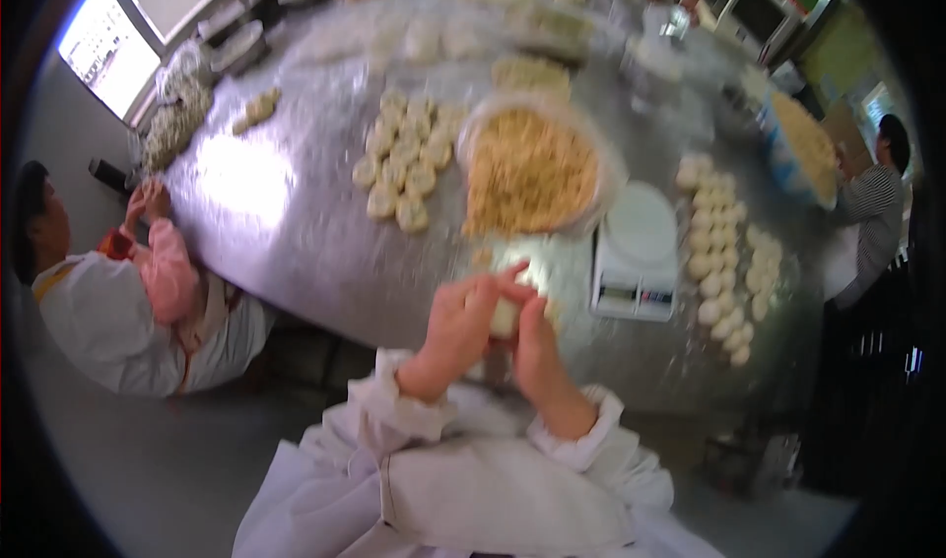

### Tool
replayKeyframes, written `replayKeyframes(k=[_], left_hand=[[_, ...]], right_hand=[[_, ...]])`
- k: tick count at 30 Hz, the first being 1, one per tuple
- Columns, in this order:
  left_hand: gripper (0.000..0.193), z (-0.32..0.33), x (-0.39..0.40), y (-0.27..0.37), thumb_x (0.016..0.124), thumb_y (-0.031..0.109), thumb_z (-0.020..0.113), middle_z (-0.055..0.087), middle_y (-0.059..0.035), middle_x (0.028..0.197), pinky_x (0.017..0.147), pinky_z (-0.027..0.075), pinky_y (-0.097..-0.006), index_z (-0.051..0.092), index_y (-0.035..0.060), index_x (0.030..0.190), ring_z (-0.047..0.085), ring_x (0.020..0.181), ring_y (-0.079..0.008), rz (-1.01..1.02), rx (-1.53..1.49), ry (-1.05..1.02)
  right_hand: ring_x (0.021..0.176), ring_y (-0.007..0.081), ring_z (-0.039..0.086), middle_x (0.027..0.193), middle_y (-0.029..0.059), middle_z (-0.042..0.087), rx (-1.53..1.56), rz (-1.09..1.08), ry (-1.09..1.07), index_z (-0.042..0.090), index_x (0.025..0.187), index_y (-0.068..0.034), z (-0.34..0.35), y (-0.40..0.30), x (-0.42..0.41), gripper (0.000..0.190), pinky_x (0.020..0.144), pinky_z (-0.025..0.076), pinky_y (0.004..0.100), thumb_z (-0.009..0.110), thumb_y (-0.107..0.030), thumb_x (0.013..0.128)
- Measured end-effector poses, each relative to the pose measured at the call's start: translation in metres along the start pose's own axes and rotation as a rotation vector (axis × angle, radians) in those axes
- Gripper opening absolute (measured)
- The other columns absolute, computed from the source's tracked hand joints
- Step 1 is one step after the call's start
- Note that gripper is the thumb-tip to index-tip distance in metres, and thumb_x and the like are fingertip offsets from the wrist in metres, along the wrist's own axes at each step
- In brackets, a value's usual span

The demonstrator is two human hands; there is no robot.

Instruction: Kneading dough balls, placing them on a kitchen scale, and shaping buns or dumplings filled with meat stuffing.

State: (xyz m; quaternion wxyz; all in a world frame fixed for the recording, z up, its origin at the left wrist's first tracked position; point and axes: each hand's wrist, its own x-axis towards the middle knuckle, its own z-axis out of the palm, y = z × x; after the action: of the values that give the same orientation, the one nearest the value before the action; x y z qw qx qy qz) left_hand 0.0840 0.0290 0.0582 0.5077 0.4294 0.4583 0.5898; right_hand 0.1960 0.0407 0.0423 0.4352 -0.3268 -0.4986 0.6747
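Between my two hands, above the near edge of the metal table [325, 292], is a pale piece of dough [505, 319]. My left hand [462, 329] grips it from the left, with its fingers reaching over the top. My right hand [538, 347] closes on it from the right, thumb side up. Just beyond my hands stands a plastic-lined container of crumbly orange-yellow filling [528, 170]. A white digital kitchen scale [637, 251] lies to the right of my hands. Several round filled dough pieces [403, 166] sit together left of the filling.
Rows of small dough balls [713, 240] lie right of the scale. A blue-and-white basin of crumbs [802, 148] stands at the far right, near a person in stripes. Another person sits at the left edge. Dough sheets and trays [547, 30] cover the far side.
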Motion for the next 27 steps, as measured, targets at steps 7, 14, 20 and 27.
replayKeyframes(k=[7,14,20,27], left_hand=[[0.066,0.033,0.011,0.014,0.098,0.055,0.036,0.067,-0.0187,0.107,0.115,0.023,-0.0405,0.064,-0.0048,0.107,0.048,0.127,-0.0315,-0.229,-0.981,0.418],[0.077,-0.014,-0.009,-0.034,0.097,0.062,0.027,0.037,-0.0182,0.145,0.102,0.039,-0.0366,0.048,-0.0019,0.134,0.042,0.132,-0.0281,-0.156,-0.070,-0.116],[0.074,0.008,-0.006,-0.030,0.098,0.060,0.024,0.040,-0.0121,0.145,0.107,0.031,-0.0382,0.039,0.0024,0.141,0.039,0.133,-0.0238,-0.140,-0.280,0.239],[0.048,-0.057,-0.030,-0.063,0.102,0.025,0.035,0.035,-0.0134,0.147,0.109,0.028,-0.0389,0.033,-0.0024,0.142,0.034,0.136,-0.0253,0.074,0.551,0.474]], right_hand=[[0.065,0.0045,0.053,0.086,0.0037,0.057,0.115,0.170,-0.051,0.054,0.100,-0.006,-0.019,-0.013,0.005,0.053,0.053,0.042,0.0187,0.029,-0.053,0.101],[0.062,0.0080,0.054,0.076,0.0002,0.060,0.009,0.202,-0.058,0.056,0.102,-0.006,-0.009,-0.020,-0.003,0.049,0.057,0.044,0.0206,0.037,-0.052,0.100],[0.078,0.0164,0.064,0.091,0.0118,0.066,-0.474,0.025,0.237,0.053,0.110,-0.005,-0.061,-0.027,0.020,0.037,0.066,0.050,0.0308,0.066,-0.034,0.091],[0.101,0.0334,0.058,0.111,0.0206,0.060,-1.218,-0.222,0.566,0.051,0.118,0.000,-0.188,-0.028,0.085,0.048,0.087,0.046,0.0407,0.064,-0.036,0.089]])
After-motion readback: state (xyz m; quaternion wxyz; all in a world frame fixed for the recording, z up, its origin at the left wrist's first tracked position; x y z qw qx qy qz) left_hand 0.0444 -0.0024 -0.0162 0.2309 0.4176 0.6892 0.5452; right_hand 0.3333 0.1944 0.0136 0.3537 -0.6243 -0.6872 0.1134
